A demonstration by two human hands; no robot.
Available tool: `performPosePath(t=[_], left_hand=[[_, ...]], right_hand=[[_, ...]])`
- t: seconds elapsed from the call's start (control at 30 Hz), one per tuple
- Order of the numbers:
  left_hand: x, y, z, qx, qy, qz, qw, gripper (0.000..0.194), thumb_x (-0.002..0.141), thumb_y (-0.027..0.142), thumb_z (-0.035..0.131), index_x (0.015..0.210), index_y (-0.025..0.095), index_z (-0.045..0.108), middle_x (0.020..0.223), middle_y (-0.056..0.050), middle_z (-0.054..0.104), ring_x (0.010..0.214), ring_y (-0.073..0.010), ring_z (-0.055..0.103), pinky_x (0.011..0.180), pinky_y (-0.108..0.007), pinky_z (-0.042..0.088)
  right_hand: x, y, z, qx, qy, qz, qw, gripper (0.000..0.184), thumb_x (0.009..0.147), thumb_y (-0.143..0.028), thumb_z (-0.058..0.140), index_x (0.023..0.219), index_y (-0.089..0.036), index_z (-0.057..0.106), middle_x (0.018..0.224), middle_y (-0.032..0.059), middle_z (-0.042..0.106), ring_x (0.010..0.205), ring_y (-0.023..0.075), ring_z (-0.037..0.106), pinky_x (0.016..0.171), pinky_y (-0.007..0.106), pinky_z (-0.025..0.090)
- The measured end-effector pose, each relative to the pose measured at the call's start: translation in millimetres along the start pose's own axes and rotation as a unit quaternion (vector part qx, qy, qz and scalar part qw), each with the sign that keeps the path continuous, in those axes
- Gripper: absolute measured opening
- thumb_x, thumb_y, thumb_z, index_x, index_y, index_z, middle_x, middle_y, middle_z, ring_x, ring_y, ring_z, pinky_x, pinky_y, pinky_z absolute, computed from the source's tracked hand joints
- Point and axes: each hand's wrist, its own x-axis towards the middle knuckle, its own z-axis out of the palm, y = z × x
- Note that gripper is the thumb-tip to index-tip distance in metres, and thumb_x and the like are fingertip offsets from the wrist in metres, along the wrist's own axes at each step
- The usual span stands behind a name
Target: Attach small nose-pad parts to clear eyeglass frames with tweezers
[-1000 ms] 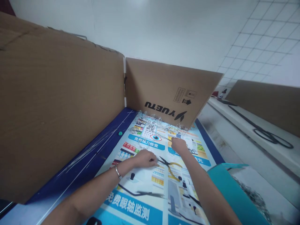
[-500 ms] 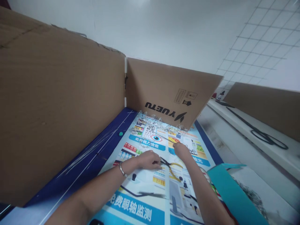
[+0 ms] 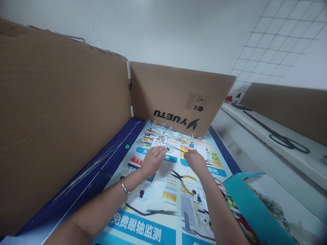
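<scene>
My right hand (image 3: 195, 160) is closed around the near end of a thin, straight wire (image 3: 176, 149) above the printed poster. My left hand (image 3: 154, 159), with a silver bangle on its wrist, has its fingertips pinched together at the wire's far end. The exact grip there is too small to see clearly. Yellow-handled pliers (image 3: 184, 179) lie on the poster between my forearms, jaws slightly apart and touched by neither hand. Nearer to me lies a small bundle of thin dark wires (image 3: 162, 212).
Bent, shiny wire pieces (image 3: 176, 135) line the foot of the cardboard panel (image 3: 173, 92). Another panel (image 3: 66, 105) rises on the left. Long wires (image 3: 88, 172) and a green bit (image 3: 127, 146) lie on the blue border. A teal box (image 3: 258, 211) holding tangled metal pieces is at right.
My left hand has moved away from the pliers, forward to the wire's far end. The pliers stay on the poster, and my right hand keeps holding the wire. The view has shifted slightly.
</scene>
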Motion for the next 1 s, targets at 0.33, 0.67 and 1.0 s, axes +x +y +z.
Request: performPosePath(t=[0.33,0.67,1.0], left_hand=[[0,-4,-5.7,0.067,-0.164,0.010,0.984,0.014,0.083,0.014,0.047,0.095,0.015,0.055,0.085,-0.007,0.058,0.085,-0.0212,0.051,0.077,-0.035,0.037],[0,-14,-7.3,0.092,-0.166,-0.023,0.981,0.011,0.082,0.015,0.049,0.091,0.017,0.055,0.087,-0.007,0.057,0.086,-0.0213,0.049,0.074,-0.033,0.037],[1,-17,-5.1,0.105,-0.166,-0.057,0.979,0.008,0.082,0.015,0.048,0.088,0.016,0.054,0.085,-0.007,0.057,0.084,-0.0214,0.050,0.072,-0.033,0.039]], right_hand=[[-12,-22,-21,-0.006,0.037,-0.061,0.997,0.020,0.080,-0.014,0.043,0.075,-0.020,0.061,0.082,0.0048,0.058,0.082,0.0154,0.051,0.056,0.022,0.029],[-13,-36,-17,-0.027,0.010,-0.028,0.999,0.021,0.077,-0.009,0.043,0.084,-0.019,0.059,0.083,0.0066,0.057,0.082,0.0188,0.053,0.055,0.022,0.032],[-13,-39,-14,-0.025,-0.004,0.000,1.000,0.024,0.079,-0.011,0.040,0.088,-0.019,0.060,0.085,0.0087,0.057,0.082,0.0207,0.055,0.057,0.025,0.036]])
